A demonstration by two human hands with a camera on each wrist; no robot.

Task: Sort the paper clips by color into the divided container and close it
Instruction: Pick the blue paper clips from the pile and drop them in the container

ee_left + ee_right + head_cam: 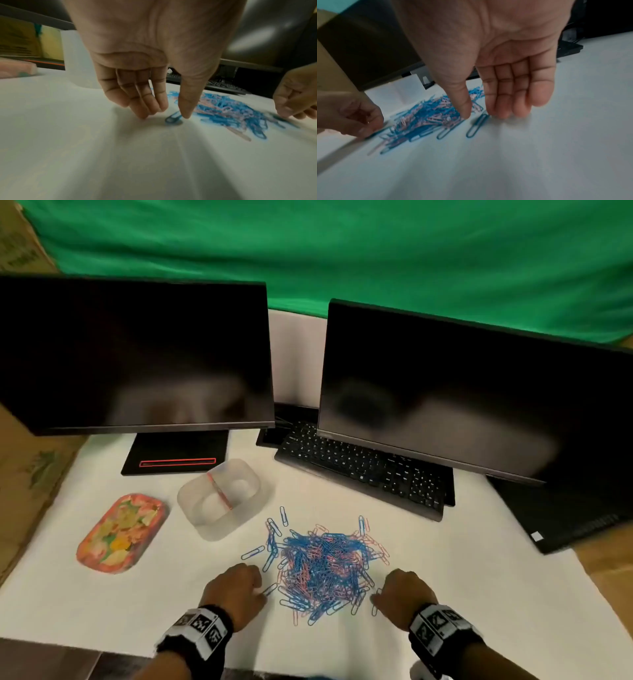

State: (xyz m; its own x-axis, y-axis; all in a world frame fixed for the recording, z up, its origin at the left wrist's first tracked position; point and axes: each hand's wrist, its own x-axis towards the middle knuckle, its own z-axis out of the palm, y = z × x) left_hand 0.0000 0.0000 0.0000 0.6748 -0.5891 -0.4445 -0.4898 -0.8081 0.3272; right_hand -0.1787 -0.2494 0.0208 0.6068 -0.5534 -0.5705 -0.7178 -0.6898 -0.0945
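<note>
A heap of blue and pink paper clips [323, 570] lies on the white table between my hands. My left hand [260, 594] reaches down at the heap's left edge. Its straight fingers and thumb stand on either side of one blue clip [173, 118] that lies flat, with the thumb tip at the clip's end. My right hand [376, 599] is at the heap's right edge, its fingertips [502, 114] on the table. Another blue clip [476, 126] lies between these and the thumb. The clear divided container [222, 498] stands open behind the heap to the left. Its flowered lid [120, 532] lies further left.
Two dark monitors [137, 354] [462, 398] stand at the back, with a black keyboard [363, 467] under the right one. A laptop [575, 518] lies at the far right. Cardboard [30, 467] borders the table on the left.
</note>
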